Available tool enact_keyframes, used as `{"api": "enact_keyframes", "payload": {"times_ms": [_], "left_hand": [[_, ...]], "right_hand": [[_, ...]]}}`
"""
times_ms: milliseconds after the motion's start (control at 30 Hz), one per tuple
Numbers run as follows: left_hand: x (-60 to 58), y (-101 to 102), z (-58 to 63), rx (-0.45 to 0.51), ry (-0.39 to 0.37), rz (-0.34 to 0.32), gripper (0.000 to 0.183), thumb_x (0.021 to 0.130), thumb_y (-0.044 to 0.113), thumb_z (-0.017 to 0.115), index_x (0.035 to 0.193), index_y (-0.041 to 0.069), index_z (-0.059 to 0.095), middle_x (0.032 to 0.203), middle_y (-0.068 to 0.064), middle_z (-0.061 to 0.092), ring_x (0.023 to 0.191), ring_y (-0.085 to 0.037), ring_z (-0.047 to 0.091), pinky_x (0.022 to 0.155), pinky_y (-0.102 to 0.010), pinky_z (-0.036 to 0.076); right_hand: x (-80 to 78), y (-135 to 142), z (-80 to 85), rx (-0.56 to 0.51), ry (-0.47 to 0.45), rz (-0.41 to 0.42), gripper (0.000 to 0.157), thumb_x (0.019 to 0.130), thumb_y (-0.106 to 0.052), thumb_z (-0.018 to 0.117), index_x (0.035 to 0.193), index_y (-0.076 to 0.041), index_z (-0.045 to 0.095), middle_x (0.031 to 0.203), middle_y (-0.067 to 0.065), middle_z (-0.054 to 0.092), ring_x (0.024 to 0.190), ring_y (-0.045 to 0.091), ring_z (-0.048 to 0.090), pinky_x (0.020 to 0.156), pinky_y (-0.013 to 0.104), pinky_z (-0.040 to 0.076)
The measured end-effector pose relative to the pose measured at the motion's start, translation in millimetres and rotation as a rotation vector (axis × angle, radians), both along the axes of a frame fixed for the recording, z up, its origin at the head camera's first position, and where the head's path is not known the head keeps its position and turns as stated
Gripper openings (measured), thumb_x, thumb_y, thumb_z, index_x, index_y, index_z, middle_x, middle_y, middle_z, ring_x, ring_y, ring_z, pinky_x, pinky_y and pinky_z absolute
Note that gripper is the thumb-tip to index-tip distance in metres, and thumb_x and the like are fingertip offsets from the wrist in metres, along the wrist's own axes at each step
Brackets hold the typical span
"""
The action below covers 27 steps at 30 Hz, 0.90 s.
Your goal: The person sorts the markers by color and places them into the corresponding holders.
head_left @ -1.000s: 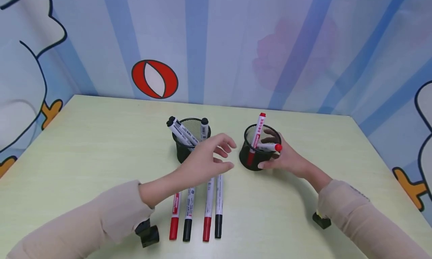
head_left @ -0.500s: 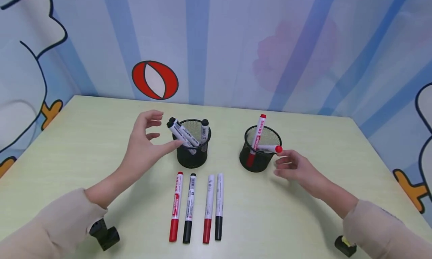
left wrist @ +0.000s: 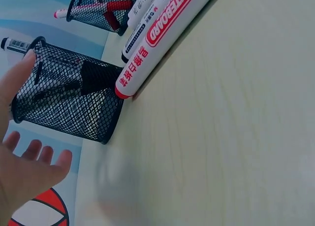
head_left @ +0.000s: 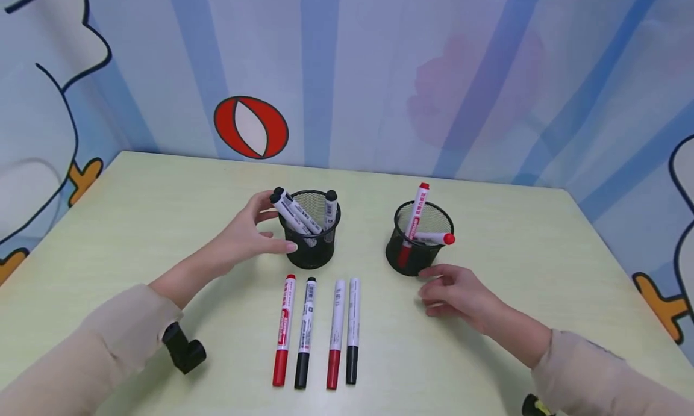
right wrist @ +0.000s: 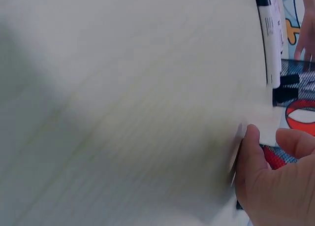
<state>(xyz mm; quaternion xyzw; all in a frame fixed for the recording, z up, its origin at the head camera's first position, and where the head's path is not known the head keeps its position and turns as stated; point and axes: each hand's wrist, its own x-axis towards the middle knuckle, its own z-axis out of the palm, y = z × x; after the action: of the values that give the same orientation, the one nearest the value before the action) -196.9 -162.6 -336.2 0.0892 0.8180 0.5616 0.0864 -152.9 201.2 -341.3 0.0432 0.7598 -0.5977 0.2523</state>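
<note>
Two black mesh pen cups stand upright on the table. My left hand point(head_left: 238, 242) is at the left side of the left cup point(head_left: 310, 257), which holds black-capped markers point(head_left: 293, 214). In the left wrist view the thumb point(left wrist: 19, 77) is right at this cup's rim, and the other fingers are spread apart from its wall. In front of the right cup point(head_left: 411, 262), which holds two red-capped markers point(head_left: 416, 208), is my right hand point(head_left: 458, 295). Its fingers are loosely bent, with nothing held, and the fingertips are close to the cup's base.
Several markers lie side by side in front of the cups: a red one point(head_left: 284, 329), a black one point(head_left: 305, 332), then another red one point(head_left: 335, 332) and another black one point(head_left: 353, 325). A printed cloth point(head_left: 368, 73) hangs behind the table's back edge.
My left hand crossed from between the cups to the left cup's left side and then closer to it. My right hand left the right cup's side and came round to its front.
</note>
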Motion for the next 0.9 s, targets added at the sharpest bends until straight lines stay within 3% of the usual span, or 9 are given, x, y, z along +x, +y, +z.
{"api": "enact_keyframes", "payload": {"times_ms": [333, 600, 900], "left_hand": [[-10.5, 9, -6.5, 0.007, 0.005, -0.101, 0.092, 0.073, 0.015, 0.079, 0.143, 0.010, 0.019, 0.141, -0.014, 0.032, 0.131, -0.035, 0.029, 0.102, -0.052, 0.034], [-15.4, 16, -14.5, -0.005, -0.032, -0.102, 0.095, 0.072, 0.017, 0.081, 0.143, 0.007, 0.019, 0.137, -0.017, 0.037, 0.124, -0.034, 0.035, 0.101, -0.053, 0.035], [-19.9, 15, -17.7, 0.005, -0.001, -0.120, 0.097, 0.071, 0.016, 0.081, 0.145, 0.008, 0.019, 0.141, -0.015, 0.033, 0.126, -0.031, 0.032, 0.102, -0.053, 0.033]], "right_hand": [[9.9, -31, 0.6, -0.044, 0.010, 0.035, 0.045, 0.086, 0.001, 0.060, 0.126, 0.011, 0.044, 0.087, 0.007, 0.062, 0.080, 0.016, 0.063, 0.075, 0.034, 0.055], [9.5, -59, -1.6, 0.030, 0.078, 0.038, 0.040, 0.084, -0.002, 0.066, 0.121, 0.003, 0.054, 0.090, 0.011, 0.062, 0.078, 0.020, 0.063, 0.075, 0.034, 0.055], [5.0, -82, -3.7, 0.065, 0.116, -0.014, 0.041, 0.080, -0.001, 0.071, 0.119, 0.000, 0.058, 0.090, 0.013, 0.059, 0.075, 0.020, 0.062, 0.070, 0.034, 0.056]]}}
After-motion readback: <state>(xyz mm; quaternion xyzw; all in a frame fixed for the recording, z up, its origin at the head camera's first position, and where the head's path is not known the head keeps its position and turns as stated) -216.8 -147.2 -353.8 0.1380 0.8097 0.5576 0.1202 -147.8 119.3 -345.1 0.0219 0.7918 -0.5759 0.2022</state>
